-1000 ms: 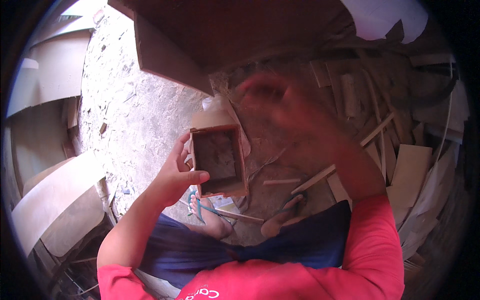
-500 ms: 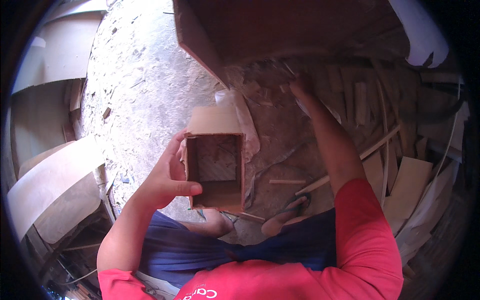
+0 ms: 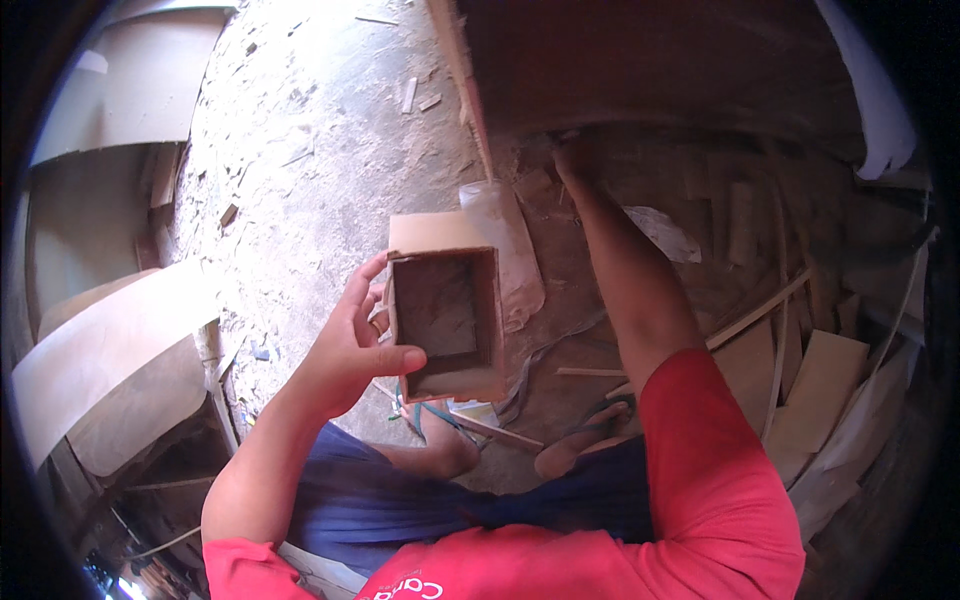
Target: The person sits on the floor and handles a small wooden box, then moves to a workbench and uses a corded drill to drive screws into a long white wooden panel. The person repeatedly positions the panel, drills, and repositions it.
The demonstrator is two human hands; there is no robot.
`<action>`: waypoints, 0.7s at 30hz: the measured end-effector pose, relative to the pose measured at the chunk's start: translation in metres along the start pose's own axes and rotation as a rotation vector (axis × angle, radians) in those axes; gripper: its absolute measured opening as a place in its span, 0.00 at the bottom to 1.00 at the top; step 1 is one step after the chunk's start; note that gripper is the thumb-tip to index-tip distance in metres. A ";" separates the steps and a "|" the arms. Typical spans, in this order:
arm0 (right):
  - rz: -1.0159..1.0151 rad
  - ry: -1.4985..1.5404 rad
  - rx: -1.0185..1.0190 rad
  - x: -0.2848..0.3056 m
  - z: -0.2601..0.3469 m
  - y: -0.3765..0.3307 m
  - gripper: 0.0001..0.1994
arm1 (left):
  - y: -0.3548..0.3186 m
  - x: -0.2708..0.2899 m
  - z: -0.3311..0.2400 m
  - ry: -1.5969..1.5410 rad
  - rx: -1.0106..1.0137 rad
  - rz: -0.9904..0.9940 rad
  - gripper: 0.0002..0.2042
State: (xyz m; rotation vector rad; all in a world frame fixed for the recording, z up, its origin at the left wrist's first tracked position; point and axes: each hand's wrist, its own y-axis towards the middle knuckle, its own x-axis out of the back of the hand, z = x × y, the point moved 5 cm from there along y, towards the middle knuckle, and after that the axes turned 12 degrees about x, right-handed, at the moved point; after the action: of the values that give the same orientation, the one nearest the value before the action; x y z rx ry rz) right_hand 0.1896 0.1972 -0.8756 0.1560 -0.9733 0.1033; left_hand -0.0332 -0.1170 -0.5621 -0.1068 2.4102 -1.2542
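An open wooden box with thin walls faces up in front of me. My left hand is closed on its left wall, thumb over the near left rim and fingers along the outside. Through the opening a dark, dusty surface shows. My right arm stretches forward into shade, and my right hand is beside the lower edge of a large dark wooden panel. Its fingers are too dark to make out, as is anything in them. Just past the box lies a crumpled pale plastic bag.
Curved plywood sheets lean at the left. Wooden strips and offcuts are piled at the right. Wood chips litter the dusty floor. My sandalled feet stand below the box.
The box in my left hand has shifted slightly right and farther from me. My right hand has moved left, deeper into the shade by the panel. The view has shifted a little.
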 end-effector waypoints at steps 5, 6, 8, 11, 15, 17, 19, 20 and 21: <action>-0.148 -0.070 0.158 0.021 0.020 -0.010 0.24 | -0.002 0.008 -0.003 -0.041 -0.002 -0.046 0.63; -0.104 -0.094 0.181 0.030 0.011 -0.010 0.24 | 0.000 0.005 -0.006 -0.050 0.005 -0.035 0.63; 0.069 -0.147 0.164 0.042 0.014 -0.015 0.23 | 0.004 0.011 -0.008 -0.046 0.006 -0.078 0.62; 0.400 -0.080 0.103 0.104 0.072 -0.039 0.20 | -0.002 0.029 0.005 -0.071 0.003 -0.205 0.61; 0.462 0.591 0.067 0.166 0.121 -0.082 0.11 | 0.000 0.001 -0.006 -0.061 0.052 -0.207 0.59; 0.502 0.631 0.257 0.209 0.189 -0.109 0.09 | 0.002 -0.004 -0.002 -0.050 0.063 -0.214 0.59; 0.638 0.692 0.322 0.235 0.233 -0.131 0.11 | 0.007 -0.005 0.004 -0.075 0.059 -0.178 0.59; 0.613 0.659 0.329 0.244 0.240 -0.128 0.11 | 0.010 -0.001 0.009 -0.089 0.057 -0.166 0.59; 0.592 0.628 0.337 0.252 0.246 -0.125 0.12 | 0.014 0.003 0.012 -0.098 0.036 -0.156 0.60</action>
State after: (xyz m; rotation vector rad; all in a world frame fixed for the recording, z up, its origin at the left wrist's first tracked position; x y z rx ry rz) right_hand 0.1494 0.0350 -0.5417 0.1281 -0.3404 0.8148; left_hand -0.0298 -0.1188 -0.5800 -0.3435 2.3317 -1.3270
